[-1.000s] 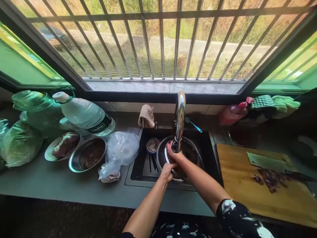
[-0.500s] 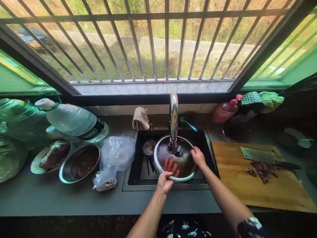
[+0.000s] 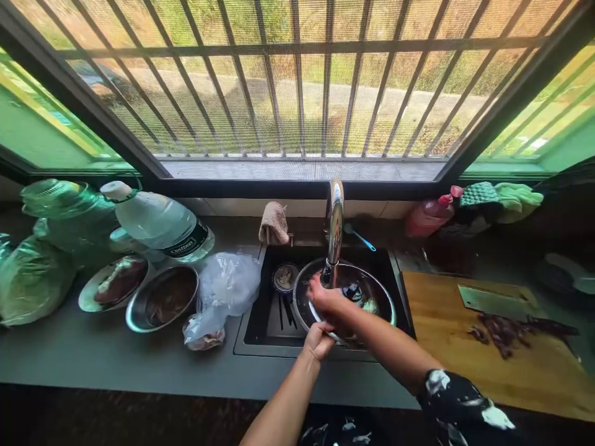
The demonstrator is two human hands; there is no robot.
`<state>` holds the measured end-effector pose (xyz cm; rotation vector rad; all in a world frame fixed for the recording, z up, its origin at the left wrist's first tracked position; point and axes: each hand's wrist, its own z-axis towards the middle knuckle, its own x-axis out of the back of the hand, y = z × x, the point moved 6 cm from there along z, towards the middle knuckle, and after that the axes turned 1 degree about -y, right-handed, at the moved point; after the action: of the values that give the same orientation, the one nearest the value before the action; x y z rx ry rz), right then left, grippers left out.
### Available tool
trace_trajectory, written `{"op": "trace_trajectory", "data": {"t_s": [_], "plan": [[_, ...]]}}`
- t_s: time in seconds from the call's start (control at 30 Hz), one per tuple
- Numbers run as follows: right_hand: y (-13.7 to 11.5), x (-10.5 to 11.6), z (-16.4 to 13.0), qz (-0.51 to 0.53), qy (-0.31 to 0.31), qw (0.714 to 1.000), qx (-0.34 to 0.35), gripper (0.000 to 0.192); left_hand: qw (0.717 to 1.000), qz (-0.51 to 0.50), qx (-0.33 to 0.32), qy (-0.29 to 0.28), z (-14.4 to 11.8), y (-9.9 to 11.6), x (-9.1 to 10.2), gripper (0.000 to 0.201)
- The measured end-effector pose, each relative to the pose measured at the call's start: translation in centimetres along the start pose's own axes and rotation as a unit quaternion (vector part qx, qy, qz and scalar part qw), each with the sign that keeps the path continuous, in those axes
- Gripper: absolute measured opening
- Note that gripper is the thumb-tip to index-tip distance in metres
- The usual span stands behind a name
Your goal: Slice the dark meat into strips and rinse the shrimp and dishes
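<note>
Over the black sink [image 3: 253, 328] I see a round glass pot lid [image 3: 379, 297] with a metal rim and a dark knob, tilted beneath the faucet. My left hand [image 3: 320, 341] grips the lid's near rim, thumb on top. Crossing over it, my right hand [image 3: 325, 296] lies at the lid's left side by the faucet spout [image 3: 331, 272], fingers stretched against the glass. Part of the lid is hidden by my right forearm. Left of the lid, a small cup [image 3: 284, 277] and dark chopsticks [image 3: 287, 310] sit in the sink.
To the right lies a wooden cutting board [image 3: 432, 334] with a cleaver [image 3: 493, 298] and dark chopped meat [image 3: 502, 331]. Leftward stand a plastic bag [image 3: 230, 282], a metal bowl [image 3: 134, 319], a plate of meat [image 3: 121, 282] and a large water bottle [image 3: 162, 220].
My right hand has left the lid's right rim and crossed to its left side under the faucet. My left hand keeps hold of the near rim. The view has shifted slightly.
</note>
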<state>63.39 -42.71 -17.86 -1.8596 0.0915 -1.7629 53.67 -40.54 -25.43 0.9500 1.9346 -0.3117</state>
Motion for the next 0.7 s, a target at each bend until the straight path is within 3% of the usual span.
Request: {"op": "trace_trajectory", "data": {"t_s": [0.07, 0.13, 0.2, 0.27, 0.37, 0.47, 0.53, 0.57, 0.67, 0.7], "plan": [[-1.3, -0.5, -3.3, -0.021, 0.030, 0.999, 0.026, 0.030, 0.999, -0.022, -0.030, -0.010, 0.6, 0.7, 0.1, 0.047], [-0.7, -0.2, -6.7, -0.036, 0.083, 0.995, 0.050, 0.034, 0.996, -0.043, -0.066, -0.030, 0.7, 1.7, 0.1, 0.054], [2.0, 1.0, -9.5, -0.027, 0.141, 0.989, 0.036, 0.035, 0.994, -0.054, -0.083, -0.056, 0.2, 2.3, 0.1, 0.063], [6.2, 2.8, -11.1, 0.016, 0.211, 0.977, -0.038, 0.034, 0.992, -0.059, -0.077, -0.078, -0.4, 2.4, 0.3, 0.064], [13.4, 5.3, -12.2, 0.158, 0.286, 0.917, -0.228, 0.038, 0.993, -0.064, -0.054, -0.084, -1.1, 2.0, 0.9, 0.047], [17.4, 5.2, -12.4, 0.396, 0.208, 0.820, -0.358, 0.039, 0.995, -0.073, -0.034, -0.055, -0.8, 1.8, 1.8, 0.024], [17.4, 5.4, -12.5, 0.487, 0.151, 0.778, -0.367, 0.029, 0.996, -0.076, -0.044, -0.013, -0.3, 2.2, 2.4, 0.019], [16.8, 5.7, -12.7, 0.503, 0.135, 0.775, -0.359, 0.026, 0.996, -0.071, -0.058, 0.017, -0.2, 2.4, 2.7, 0.019], [13.8, 7.0, -14.2, 0.502, 0.126, 0.792, -0.323, 0.021, 0.989, -0.033, -0.094, 0.113, -0.2, 2.0, 3.8, 0.026], [13.1, 8.2, -14.9, 0.478, 0.167, 0.806, -0.305, 0.019, 0.987, -0.014, -0.094, 0.129, -0.1, 1.5, 4.0, 0.030]]}}
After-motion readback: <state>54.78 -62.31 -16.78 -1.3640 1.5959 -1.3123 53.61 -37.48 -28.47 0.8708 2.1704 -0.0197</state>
